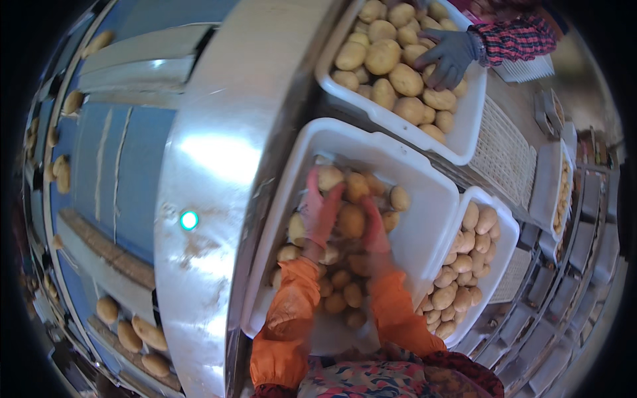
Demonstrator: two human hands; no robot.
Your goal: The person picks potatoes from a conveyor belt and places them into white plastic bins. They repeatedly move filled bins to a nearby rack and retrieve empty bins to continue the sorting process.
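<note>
Both my hands, in pinkish-red gloves with orange sleeves, reach into a white plastic crate (pixel 423 199) partly filled with potatoes. My left hand (pixel 321 209) grips a pale potato (pixel 330 177) near the crate's far left part. My right hand (pixel 374 226) touches the potatoes beside it; its fingers are blurred, and whether it holds one cannot be told. A round brown potato (pixel 351 221) lies between the two hands. Several more potatoes (pixel 341 279) lie lower in the crate, by my forearms.
Along the left runs a shiny metal edge (pixel 214 149) with a blue conveyor belt (pixel 139 174) carrying potatoes beyond. A co-worker's grey-gloved hand (pixel 448 54) rests on potatoes in another white crate (pixel 473 134). At right stands a fuller potato crate (pixel 502 239), near stacked crates (pixel 502 144).
</note>
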